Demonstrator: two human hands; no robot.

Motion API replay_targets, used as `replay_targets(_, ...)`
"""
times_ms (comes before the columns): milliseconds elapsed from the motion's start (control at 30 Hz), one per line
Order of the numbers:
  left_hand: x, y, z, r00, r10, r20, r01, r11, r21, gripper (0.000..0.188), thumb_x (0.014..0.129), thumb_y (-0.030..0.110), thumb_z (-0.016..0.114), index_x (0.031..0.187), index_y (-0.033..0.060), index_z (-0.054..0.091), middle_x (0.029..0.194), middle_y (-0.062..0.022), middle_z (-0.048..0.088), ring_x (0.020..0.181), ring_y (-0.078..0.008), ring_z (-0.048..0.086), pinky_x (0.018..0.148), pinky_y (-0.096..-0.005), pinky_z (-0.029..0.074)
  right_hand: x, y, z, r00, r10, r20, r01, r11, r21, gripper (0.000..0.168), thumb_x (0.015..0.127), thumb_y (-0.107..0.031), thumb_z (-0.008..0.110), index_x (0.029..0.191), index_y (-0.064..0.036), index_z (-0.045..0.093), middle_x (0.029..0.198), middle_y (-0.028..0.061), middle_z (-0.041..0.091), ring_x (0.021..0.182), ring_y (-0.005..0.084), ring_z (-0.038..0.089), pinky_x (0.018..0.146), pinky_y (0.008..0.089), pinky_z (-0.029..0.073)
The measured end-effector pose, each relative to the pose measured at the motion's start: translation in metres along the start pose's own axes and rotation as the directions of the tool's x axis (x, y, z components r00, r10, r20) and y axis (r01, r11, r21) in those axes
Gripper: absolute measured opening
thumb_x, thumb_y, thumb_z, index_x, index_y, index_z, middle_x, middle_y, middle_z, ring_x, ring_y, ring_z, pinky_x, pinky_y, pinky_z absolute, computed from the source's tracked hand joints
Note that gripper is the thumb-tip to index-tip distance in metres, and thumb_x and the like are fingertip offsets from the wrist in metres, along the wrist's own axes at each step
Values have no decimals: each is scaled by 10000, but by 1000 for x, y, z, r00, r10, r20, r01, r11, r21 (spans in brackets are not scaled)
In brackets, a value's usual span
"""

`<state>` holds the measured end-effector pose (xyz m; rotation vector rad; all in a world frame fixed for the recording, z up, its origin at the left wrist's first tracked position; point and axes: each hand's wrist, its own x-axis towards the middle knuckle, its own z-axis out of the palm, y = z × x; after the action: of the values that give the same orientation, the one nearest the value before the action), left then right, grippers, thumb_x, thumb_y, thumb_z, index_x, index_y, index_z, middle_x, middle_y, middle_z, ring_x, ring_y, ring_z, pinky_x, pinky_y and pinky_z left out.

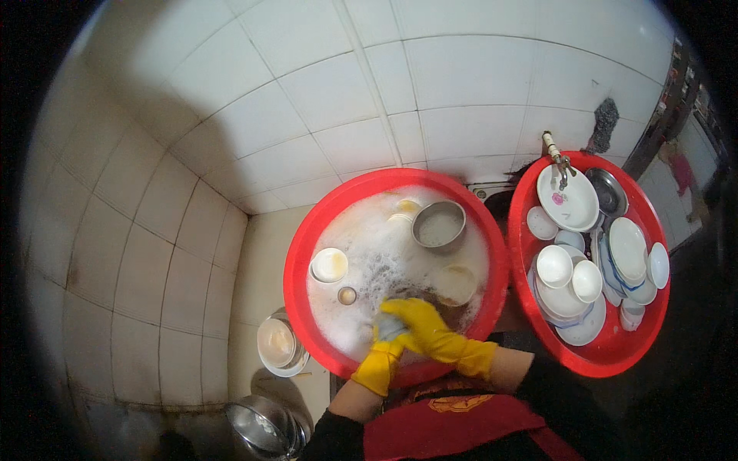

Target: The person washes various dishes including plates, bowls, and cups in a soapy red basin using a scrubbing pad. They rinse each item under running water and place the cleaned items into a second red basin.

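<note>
Both my hands wear yellow rubber gloves and meet above the near side of a red plastic basin (pixel 297 253) of soapy water. My left hand (pixel 380 363) closes from below around a pale grey item (pixel 390 327), a cloth or a small dish; I cannot tell which. Over its top curl the fingers of my right hand (pixel 429 334). A steel bowl (pixel 439 225) sits in the suds at the far right, and a pale bowl (pixel 455 285) lies partly sunk below it. Farther left are a white bowl (pixel 330 265) and a small cup (pixel 346 296).
On the right, a second red basin (pixel 622 360) holds stacked white plates (pixel 627 249), bowls (pixel 554 266) and an oval dish (pixel 568 199) under a metal tap (pixel 562 167). Dirty bowls (pixel 277 343) and steel pots (pixel 262 426) stand at left. Tiled walls (pixel 340 109) enclose the far and left sides.
</note>
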<state>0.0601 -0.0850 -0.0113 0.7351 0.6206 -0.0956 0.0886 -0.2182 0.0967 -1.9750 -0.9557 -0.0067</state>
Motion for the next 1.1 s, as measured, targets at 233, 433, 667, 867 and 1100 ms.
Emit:
replay_targets(233,-9,-3,25,999,27,28,-27,1000,8,429,1004,369,485,1255,31,565,1206,-149,613,1077,-280,604,927,-379,496,3,97,27,880,475,-6,-437,815,379,404,788,-258,654,1126,-43,604,1097,210,650,1005,393,615,872,457,481)
replay_targets(433,-2,15,35,996,81,41,-74,987,-142,428,1007,374,485,1242,26,568,1181,-143,623,1039,-284,618,894,-383,514,-44,39,2,874,463,-148,-457,886,70,501,807,-242,669,1263,-70,552,1145,238,614,1075,428,575,912,474,466)
replay_targets(667,1,24,157,948,62,312,-72,997,23,427,1010,379,485,1227,21,572,1151,-136,636,996,-288,634,855,-389,534,-62,58,-50,758,500,418,-421,865,-272,417,846,-188,607,1244,-76,559,1172,197,613,1109,388,569,933,465,453)
replay_targets(867,34,-111,271,645,-342,683,296,936,189,391,1007,292,515,1293,27,514,1222,-145,608,1079,-275,613,931,-409,512,-121,181,75,854,-283,-436,64,890,-452,173,899,-197,567,1030,-118,648,965,134,678,911,300,642,773,408,504)
replay_targets(1100,36,-99,248,654,-248,715,-34,934,355,351,1002,222,522,1281,10,525,1227,-140,620,1090,-244,621,947,-382,502,-109,133,6,966,73,248,-18,976,-217,284,932,-165,506,1190,-73,581,1188,162,614,1116,331,564,945,397,445)
